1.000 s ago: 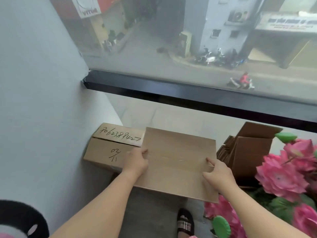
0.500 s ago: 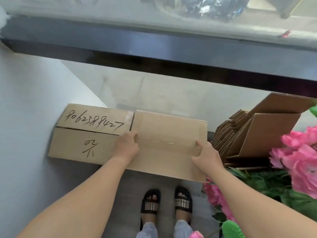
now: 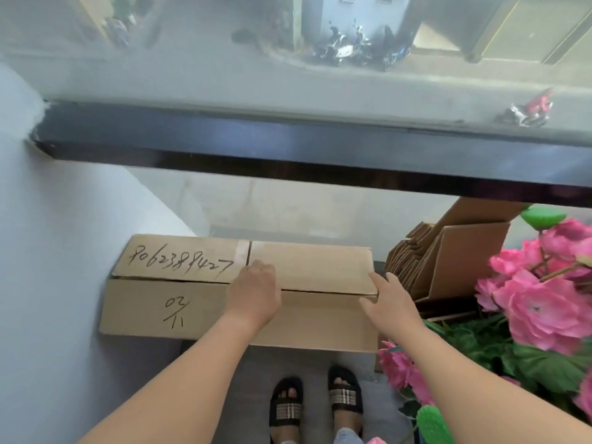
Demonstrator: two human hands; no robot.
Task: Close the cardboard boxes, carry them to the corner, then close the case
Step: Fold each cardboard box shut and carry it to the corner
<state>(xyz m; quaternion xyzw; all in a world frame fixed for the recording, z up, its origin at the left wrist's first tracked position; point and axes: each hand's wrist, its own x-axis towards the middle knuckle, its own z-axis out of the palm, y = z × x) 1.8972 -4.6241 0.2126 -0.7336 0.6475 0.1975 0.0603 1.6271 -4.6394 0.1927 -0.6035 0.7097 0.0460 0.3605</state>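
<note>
Two cardboard boxes (image 3: pixel 243 290) side by side, left hand (image 3: pixel 256 293), right hand (image 3: pixel 389 299) on top.

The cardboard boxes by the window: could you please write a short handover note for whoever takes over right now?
Left hand: lies on the plain box, at its left end, holding nothing.
Right hand: fingers straight, touching that box's right end.
The plain box sits closed on the floor, right beside the handwritten box, which is against the wall under the window.
Done: both boxes closed and placed in the corner.
Left: release the box, then close the case, which is not in view.
</note>
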